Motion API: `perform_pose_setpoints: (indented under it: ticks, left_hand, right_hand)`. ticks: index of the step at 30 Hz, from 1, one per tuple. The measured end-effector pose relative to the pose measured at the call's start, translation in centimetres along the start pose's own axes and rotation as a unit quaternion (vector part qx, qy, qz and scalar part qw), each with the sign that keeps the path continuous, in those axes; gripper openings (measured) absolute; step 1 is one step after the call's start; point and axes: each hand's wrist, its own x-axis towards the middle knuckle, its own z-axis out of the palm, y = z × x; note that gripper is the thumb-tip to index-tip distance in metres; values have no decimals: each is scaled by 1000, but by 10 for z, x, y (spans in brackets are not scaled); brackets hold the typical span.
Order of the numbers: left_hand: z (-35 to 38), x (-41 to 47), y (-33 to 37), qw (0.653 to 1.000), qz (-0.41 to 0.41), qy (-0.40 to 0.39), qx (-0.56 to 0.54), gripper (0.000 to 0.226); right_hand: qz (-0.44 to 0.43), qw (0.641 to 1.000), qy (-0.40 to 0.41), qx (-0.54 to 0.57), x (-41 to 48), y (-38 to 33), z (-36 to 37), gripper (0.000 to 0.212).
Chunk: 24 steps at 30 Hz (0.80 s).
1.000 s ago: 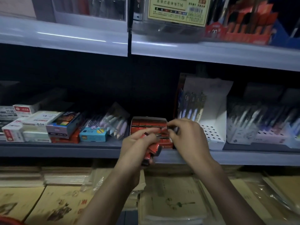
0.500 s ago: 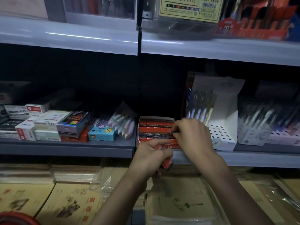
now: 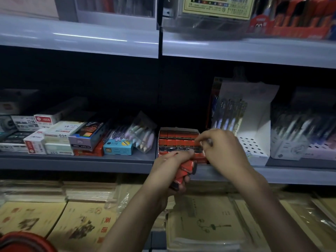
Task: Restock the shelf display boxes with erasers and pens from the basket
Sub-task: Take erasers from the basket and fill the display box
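An open display box (image 3: 179,130) of red and black erasers sits on the middle shelf (image 3: 76,161), packed in rows. My left hand (image 3: 171,167) grips a stack of red erasers (image 3: 185,170) just in front of the shelf edge, below the box. My right hand (image 3: 221,149) hovers over the right side of the box and pinches a small eraser at its fingertips; the eraser is mostly hidden. The red basket rim (image 3: 23,240) shows at the bottom left corner.
White pen display boxes (image 3: 254,142) with pens stand right of the eraser box. Stationery boxes and a pencil pack (image 3: 143,135) lie to its left. Wrapped notebooks (image 3: 203,226) fill the lower shelf. An upper shelf (image 3: 254,51) overhangs.
My left hand with the eraser stack dipped lower, then rose slightly back to the shelf edge. My right hand stays at the right side of the eraser box.
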Motion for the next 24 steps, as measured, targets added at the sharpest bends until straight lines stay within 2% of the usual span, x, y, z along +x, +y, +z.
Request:
perform_pose_setpoints:
  ticks: [2,4,6,9,12,16,18,20,24]
  left_hand:
    - [0,-1,2,998,-1,14,-57,37]
    - [-1,0,3,995,10,29,-90,39]
    - [-3,2,4,993,29,49,-102,38]
    - [-3,3,4,988,51,45,-138,38]
    - [-2,2,3,988,76,42,-126,37]
    - [0,-4,3,989,96,43,-108,42]
    - [-1,-7,5,985,90,29,-142,49]
    - [-3,-7,7,979,71,31,-188,41]
    - [-10,-3,7,972,35,68,-224,16]
  right_hand:
    - [29,991,-1,131,-6,-6,-13,23]
    - [32,960,-37,277,-16,-15,-31,24]
    - [28,927,-93,362,-27,-26,-46,22]
    - [56,908,-145,388,-36,-37,-44,11]
    - [108,890,-171,409,-42,-43,-33,13]
    - [153,859,-163,460,-44,-40,-29,16]
    - [185,825,-140,516,-41,-36,-30,21]
    - [207,796,-119,555,-39,-30,-31,22]
    - [222,777,-112,579,-36,-22,-29,18]
